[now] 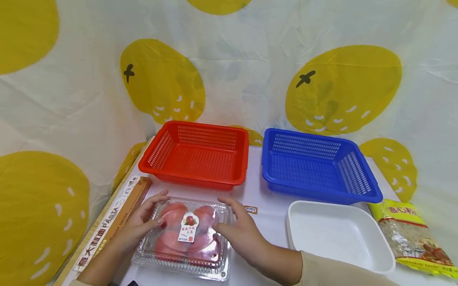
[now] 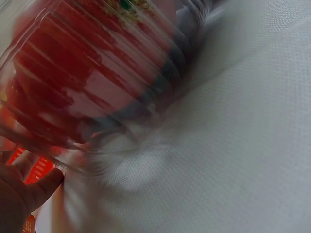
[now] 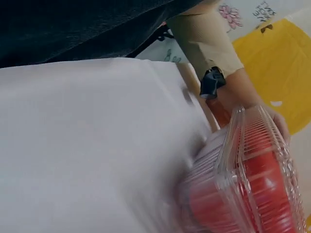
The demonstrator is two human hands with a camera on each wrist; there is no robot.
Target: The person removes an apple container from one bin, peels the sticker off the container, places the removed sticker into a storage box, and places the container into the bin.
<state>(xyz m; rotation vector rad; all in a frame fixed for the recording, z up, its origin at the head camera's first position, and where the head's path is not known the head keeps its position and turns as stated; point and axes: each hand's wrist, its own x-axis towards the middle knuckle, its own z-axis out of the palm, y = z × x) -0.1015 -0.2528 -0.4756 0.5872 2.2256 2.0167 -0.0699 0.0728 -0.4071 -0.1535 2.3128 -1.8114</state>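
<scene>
"What's in your grip?"

"My left hand and right hand hold opposite sides of a clear box of red fruit."

"Where is it?"

"Before the red basket, beside the pasta box; whether it touches the table, I can't tell."

Over by the fruit-print curtain, a red basket sits left of a blue basket; a white tray lies beside a yellow-ended packet, a pasta box far left.

Left grip, right grip, both on clear box, apparently apples inside
</scene>
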